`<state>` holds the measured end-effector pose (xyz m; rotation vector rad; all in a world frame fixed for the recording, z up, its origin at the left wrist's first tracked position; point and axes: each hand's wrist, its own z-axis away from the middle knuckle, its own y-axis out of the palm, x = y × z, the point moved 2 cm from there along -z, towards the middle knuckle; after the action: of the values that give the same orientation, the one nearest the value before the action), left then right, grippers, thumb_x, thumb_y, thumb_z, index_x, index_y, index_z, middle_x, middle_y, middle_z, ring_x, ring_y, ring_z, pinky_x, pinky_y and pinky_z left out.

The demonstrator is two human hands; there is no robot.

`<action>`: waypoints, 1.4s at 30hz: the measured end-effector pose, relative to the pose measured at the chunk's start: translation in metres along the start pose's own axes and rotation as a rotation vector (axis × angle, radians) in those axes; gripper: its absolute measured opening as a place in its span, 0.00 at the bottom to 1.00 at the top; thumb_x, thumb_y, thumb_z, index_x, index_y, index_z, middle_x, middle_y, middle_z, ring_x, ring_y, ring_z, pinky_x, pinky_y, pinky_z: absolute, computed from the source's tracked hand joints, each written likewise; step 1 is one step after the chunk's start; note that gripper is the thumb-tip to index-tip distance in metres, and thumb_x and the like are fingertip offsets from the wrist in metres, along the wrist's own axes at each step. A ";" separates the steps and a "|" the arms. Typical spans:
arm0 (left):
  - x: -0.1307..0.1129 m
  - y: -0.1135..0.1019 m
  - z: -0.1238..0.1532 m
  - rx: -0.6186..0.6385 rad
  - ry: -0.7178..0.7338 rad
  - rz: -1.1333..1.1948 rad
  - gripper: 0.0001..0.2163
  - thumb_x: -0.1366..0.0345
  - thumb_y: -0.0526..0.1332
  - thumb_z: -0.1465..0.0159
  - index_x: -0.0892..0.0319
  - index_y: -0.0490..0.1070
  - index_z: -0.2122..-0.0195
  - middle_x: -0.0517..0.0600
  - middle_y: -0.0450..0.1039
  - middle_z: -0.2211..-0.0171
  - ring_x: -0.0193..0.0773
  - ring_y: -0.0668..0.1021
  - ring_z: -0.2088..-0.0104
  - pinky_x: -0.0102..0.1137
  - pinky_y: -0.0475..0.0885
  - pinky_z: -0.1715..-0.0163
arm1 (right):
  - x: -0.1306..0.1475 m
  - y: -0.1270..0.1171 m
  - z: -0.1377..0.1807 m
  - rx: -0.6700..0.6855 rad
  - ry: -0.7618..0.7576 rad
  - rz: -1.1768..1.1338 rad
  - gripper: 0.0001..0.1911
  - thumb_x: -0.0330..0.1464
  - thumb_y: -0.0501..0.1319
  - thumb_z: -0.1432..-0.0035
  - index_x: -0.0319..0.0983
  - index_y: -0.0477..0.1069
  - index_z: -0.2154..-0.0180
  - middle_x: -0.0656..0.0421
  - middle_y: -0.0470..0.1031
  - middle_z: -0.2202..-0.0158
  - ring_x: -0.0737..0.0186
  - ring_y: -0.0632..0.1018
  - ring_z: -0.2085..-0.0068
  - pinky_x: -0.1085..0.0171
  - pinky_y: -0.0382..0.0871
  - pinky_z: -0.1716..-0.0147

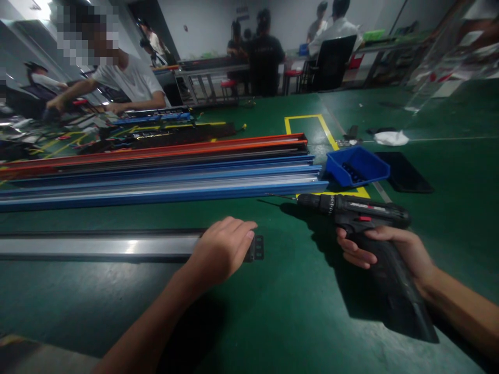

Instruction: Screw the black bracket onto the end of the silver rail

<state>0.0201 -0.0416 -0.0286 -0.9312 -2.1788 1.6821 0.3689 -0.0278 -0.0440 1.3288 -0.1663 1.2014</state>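
My right hand (390, 249) is wrapped round the grip of a black cordless drill (370, 210), whose long thin bit points left above the table. Over the right end of a long metal channel (97, 245) with dark edges lies my left hand (226, 246), its fingers curled across it. A black end bracket (258, 248) with small slots sticks out past that hand. The channel lies flat on the green table (273, 322). Beyond the drill's bit are several long blue channels (234, 189) side by side.
Behind the blue channels lies an orange channel (195, 150). A blue bin (356, 166) with small dark parts stands at its right, beside a dark flat tablet-like object (405, 171). A crumpled white piece (391, 137) lies farther back. A co-worker (132, 83) works across the table at left.
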 end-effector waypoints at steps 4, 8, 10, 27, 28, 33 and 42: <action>0.001 0.001 0.000 -0.019 0.000 0.031 0.15 0.68 0.52 0.22 0.64 0.78 0.45 0.57 0.84 0.52 0.46 0.82 0.54 0.45 0.79 0.52 | -0.001 0.001 0.001 -0.005 -0.017 0.028 0.15 0.34 0.70 0.45 0.30 0.84 0.59 0.54 0.73 0.72 0.68 0.67 0.78 0.67 0.72 0.76; 0.004 0.001 -0.001 -0.045 -0.026 0.066 0.13 0.69 0.53 0.23 0.63 0.78 0.48 0.56 0.84 0.54 0.45 0.83 0.56 0.43 0.79 0.53 | -0.003 0.000 0.002 0.022 -0.004 0.041 0.15 0.36 0.70 0.44 0.30 0.85 0.59 0.53 0.73 0.72 0.68 0.69 0.78 0.67 0.72 0.76; 0.005 0.001 -0.001 -0.040 -0.056 0.085 0.13 0.69 0.54 0.23 0.62 0.79 0.50 0.55 0.85 0.55 0.45 0.83 0.57 0.43 0.79 0.54 | -0.003 -0.003 0.002 0.037 0.003 0.050 0.16 0.36 0.70 0.43 0.30 0.84 0.58 0.53 0.74 0.72 0.68 0.70 0.78 0.67 0.71 0.76; 0.007 0.000 -0.004 -0.045 -0.106 0.155 0.12 0.68 0.57 0.24 0.62 0.82 0.52 0.55 0.86 0.56 0.46 0.83 0.58 0.42 0.79 0.55 | -0.003 -0.021 0.016 0.180 0.100 0.103 0.19 0.38 0.69 0.39 0.30 0.85 0.53 0.50 0.79 0.69 0.69 0.74 0.80 0.69 0.75 0.77; 0.007 0.000 -0.004 -0.047 -0.111 0.160 0.12 0.68 0.57 0.24 0.62 0.82 0.53 0.55 0.86 0.56 0.46 0.83 0.58 0.42 0.79 0.55 | -0.005 -0.023 0.016 0.185 0.105 0.093 0.19 0.38 0.69 0.38 0.30 0.85 0.53 0.50 0.80 0.69 0.68 0.74 0.80 0.68 0.75 0.77; 0.007 0.002 -0.005 -0.039 -0.130 0.203 0.12 0.65 0.58 0.24 0.61 0.82 0.53 0.54 0.86 0.57 0.45 0.82 0.58 0.41 0.77 0.54 | -0.004 -0.021 0.012 0.173 0.059 0.070 0.18 0.36 0.68 0.39 0.29 0.84 0.54 0.50 0.78 0.71 0.67 0.73 0.79 0.67 0.75 0.76; 0.016 0.005 -0.018 0.134 -0.355 0.284 0.14 0.57 0.57 0.25 0.56 0.81 0.58 0.52 0.82 0.60 0.45 0.78 0.57 0.41 0.71 0.52 | 0.013 -0.021 0.008 0.110 -0.052 0.008 0.17 0.34 0.66 0.39 0.27 0.83 0.54 0.51 0.76 0.68 0.68 0.72 0.78 0.68 0.72 0.76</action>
<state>0.0195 -0.0169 -0.0303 -1.0084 -2.1851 2.2489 0.3941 -0.0225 -0.0460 1.4574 -0.1447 1.1976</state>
